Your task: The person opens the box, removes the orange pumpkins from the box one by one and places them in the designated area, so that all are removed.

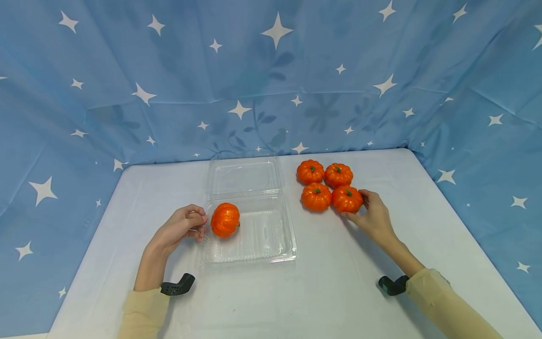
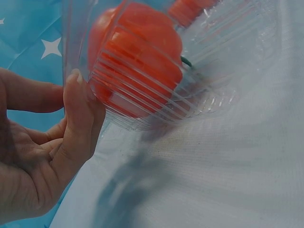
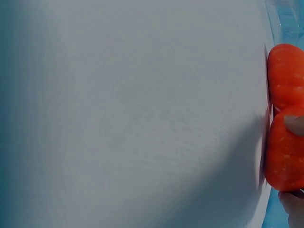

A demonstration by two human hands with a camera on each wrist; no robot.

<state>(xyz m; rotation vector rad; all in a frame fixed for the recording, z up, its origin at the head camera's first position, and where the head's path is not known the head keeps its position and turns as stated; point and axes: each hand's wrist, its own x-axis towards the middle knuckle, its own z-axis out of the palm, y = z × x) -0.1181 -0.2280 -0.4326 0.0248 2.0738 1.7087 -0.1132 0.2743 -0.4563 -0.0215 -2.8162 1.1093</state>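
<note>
A clear plastic clamshell box (image 1: 267,235) lies with its lid (image 1: 245,176) folded back. One small orange pumpkin (image 1: 225,220) rests on its side near the left wall of the base. My left hand (image 1: 179,227) pinches the box's left rim between thumb and fingers (image 2: 78,102), just outside that pumpkin (image 2: 135,59). To the right, my right hand (image 1: 374,216) grips the front right pumpkin (image 1: 347,199) of a cluster, thumb in front and fingers at its far side. In the right wrist view this pumpkin (image 3: 285,156) sits at the right edge, mostly cropped along with the hand.
Beside the gripped one stand three more pumpkins: front left (image 1: 316,197), back left (image 1: 310,172) and back right (image 1: 338,174). A white cloth covers the table (image 1: 338,292). Blue curtains with white stars (image 1: 271,70) hang behind it and at both sides.
</note>
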